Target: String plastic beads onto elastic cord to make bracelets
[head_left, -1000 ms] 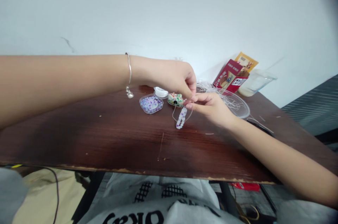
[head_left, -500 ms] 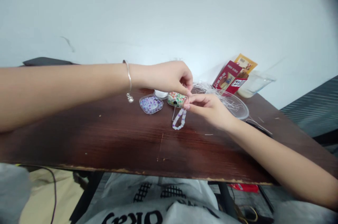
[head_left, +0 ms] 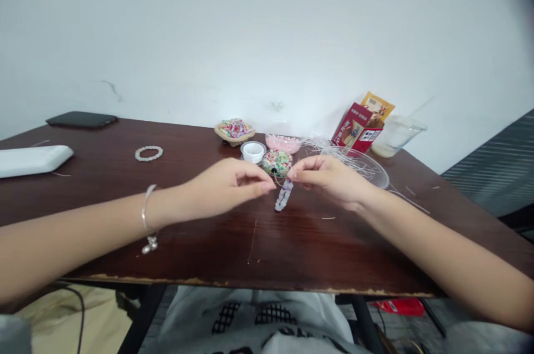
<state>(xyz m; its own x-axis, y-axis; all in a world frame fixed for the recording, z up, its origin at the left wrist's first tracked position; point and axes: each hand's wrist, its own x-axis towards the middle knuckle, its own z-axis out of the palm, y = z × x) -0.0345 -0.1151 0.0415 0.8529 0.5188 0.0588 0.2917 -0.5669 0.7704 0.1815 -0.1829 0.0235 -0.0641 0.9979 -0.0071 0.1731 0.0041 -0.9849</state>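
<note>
From the pinched fingers of my right hand [head_left: 323,176] hangs a beaded bracelet [head_left: 284,196] of pale white and purple beads, just above the table. My left hand [head_left: 233,186] is beside it on the left, thumb and forefinger pressed together near a thin clear cord [head_left: 278,180] that runs to the bracelet. The cord's very end is too fine to make out. Just behind the bracelet stands a tub of multicoloured beads [head_left: 277,162]. A white spool [head_left: 253,151] sits beyond my left fingertips.
Behind are a tub of pink beads [head_left: 283,144] and a bowl of mixed beads [head_left: 235,130]. Right are a round clear tray [head_left: 381,176] with cord pieces, a red box [head_left: 352,128] and a plastic cup [head_left: 398,137]. Left are a finished bead ring [head_left: 149,153], a phone [head_left: 81,119] and a white case [head_left: 35,160].
My left hand has come away from my right fingertips, down and to the left, uncovering the spool and bowl behind. The bracelet stays in my right hand and has turned narrower.
</note>
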